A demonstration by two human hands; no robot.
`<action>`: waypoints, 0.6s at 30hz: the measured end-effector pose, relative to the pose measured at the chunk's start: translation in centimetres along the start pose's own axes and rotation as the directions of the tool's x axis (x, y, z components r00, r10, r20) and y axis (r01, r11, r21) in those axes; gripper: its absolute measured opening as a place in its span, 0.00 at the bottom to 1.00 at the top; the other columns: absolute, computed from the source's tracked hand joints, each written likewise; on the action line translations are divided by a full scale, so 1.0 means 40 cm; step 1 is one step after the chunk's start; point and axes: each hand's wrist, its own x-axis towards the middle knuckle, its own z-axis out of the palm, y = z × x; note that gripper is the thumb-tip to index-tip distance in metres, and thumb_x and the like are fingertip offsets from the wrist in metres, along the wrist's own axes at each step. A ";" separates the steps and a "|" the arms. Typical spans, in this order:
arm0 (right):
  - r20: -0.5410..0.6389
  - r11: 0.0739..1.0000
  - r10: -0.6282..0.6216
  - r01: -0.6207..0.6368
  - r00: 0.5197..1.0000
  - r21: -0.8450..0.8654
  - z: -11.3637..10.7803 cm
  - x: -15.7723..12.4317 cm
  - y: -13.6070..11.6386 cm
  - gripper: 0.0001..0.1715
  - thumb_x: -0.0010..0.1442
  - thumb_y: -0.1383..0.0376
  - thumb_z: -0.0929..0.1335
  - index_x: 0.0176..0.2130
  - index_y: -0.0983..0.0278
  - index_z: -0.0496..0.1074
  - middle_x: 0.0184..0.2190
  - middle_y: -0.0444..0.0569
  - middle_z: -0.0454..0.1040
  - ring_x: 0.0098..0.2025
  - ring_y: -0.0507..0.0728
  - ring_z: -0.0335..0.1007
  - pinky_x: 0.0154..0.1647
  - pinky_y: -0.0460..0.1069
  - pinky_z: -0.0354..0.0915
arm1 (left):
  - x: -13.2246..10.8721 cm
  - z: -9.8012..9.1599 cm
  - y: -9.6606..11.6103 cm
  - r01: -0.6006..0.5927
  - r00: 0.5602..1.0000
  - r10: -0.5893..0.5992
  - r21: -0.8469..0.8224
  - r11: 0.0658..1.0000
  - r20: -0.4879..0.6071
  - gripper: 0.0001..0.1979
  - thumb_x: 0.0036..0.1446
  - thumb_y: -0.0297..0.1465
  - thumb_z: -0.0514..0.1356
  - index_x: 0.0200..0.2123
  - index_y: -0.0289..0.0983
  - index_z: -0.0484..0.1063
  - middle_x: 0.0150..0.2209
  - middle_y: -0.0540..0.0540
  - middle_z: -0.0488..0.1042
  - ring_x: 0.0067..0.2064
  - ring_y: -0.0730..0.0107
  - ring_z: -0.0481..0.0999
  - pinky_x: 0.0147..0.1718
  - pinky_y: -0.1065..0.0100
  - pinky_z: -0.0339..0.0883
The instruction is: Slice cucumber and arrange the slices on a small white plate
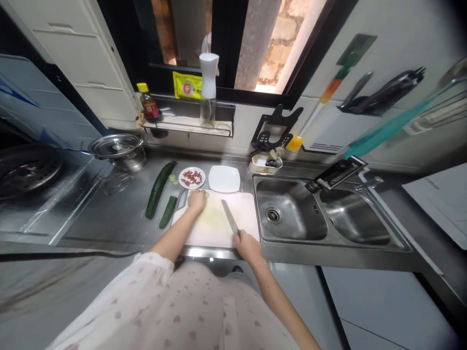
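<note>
My left hand (197, 199) rests curled at the far left corner of a white cutting board (244, 214), closed over pale green cucumber pieces (206, 194). My right hand (248, 245) grips the handle of a kitchen knife (229, 217) at the board's near edge, its blade pointing away over the board. A long whole cucumber (159, 187) and a shorter cut cucumber piece (168, 212) lie on the steel counter left of the board.
Behind the board stand a small plate of red pieces (191, 177) and a white square plate (224, 178). A double steel sink (295, 214) with a tap (335, 174) lies to the right. A lidded pot (118, 148) and a stove (25, 167) are on the left.
</note>
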 end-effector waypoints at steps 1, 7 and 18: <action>-0.007 1.000 -0.003 0.003 1.000 0.001 0.002 0.000 0.001 0.22 0.68 0.57 0.54 0.47 0.65 0.69 0.43 0.58 0.77 0.46 0.60 0.73 0.40 0.49 0.61 | 0.001 -0.001 0.003 0.002 1.000 -0.002 0.008 1.000 0.006 0.16 0.61 0.30 0.51 0.47 0.36 0.74 0.48 0.35 0.71 0.51 0.55 0.69 0.49 0.61 0.62; 0.002 1.000 -0.002 0.002 1.000 0.006 0.003 0.001 0.001 0.21 0.68 0.57 0.55 0.47 0.65 0.69 0.43 0.58 0.76 0.46 0.60 0.73 0.40 0.49 0.61 | 0.010 -0.005 0.007 0.007 1.000 -0.006 0.015 1.000 -0.008 0.15 0.60 0.28 0.52 0.47 0.38 0.73 0.49 0.37 0.70 0.51 0.56 0.69 0.47 0.63 0.63; 0.012 1.000 -0.018 0.018 1.000 0.000 -0.002 0.006 0.000 0.22 0.67 0.57 0.55 0.47 0.65 0.70 0.43 0.58 0.76 0.46 0.59 0.73 0.41 0.49 0.61 | -0.008 -0.012 0.019 0.010 0.998 -0.011 -0.019 1.000 -0.066 0.11 0.61 0.27 0.52 0.42 0.37 0.73 0.43 0.40 0.74 0.46 0.59 0.71 0.43 0.65 0.62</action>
